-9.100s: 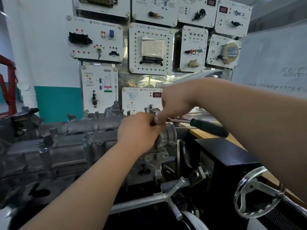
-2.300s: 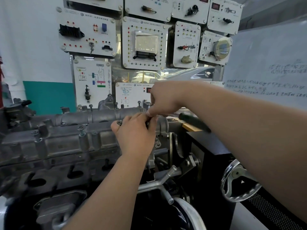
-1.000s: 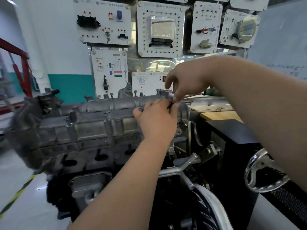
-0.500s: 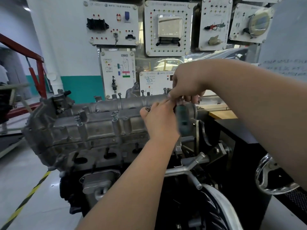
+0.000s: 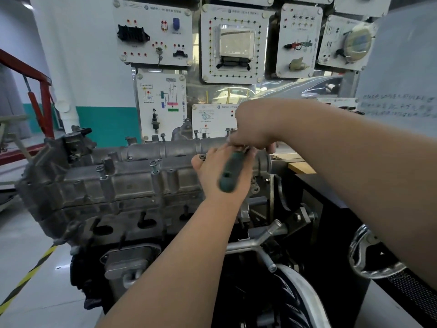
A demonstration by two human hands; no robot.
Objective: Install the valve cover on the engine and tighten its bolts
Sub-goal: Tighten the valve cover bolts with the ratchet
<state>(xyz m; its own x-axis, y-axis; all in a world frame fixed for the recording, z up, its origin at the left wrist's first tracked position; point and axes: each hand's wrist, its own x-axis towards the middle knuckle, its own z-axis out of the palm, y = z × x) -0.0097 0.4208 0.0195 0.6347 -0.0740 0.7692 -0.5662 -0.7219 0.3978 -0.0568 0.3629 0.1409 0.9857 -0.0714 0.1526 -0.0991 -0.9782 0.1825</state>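
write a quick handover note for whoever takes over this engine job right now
Left hand: at the right end of the valve cover, fingertips up at the head of the ratchet; its grip is hidden.
Right hand: pinches the ratchet head from above; green handle hangs down.
Done: cover sits on the engine; bolts in place, several stand proud.
Left: tighten them all.

We see the valve cover (image 5: 132, 183) as grey cast metal, matt and a little rough, and its bolts (image 5: 153, 165) as darker, smoother metal. The tool (image 5: 230, 172) has a green handle, blurred here, perhaps plastic or rubber. The pipe (image 5: 246, 246) below is smooth bare metal. The handwheel (image 5: 354, 249) is glossy chrome, the bench top (image 5: 301, 167) pale wood, the wall panels (image 5: 153, 34) white glossy plastic, and the floor (image 5: 28, 233) shiny.
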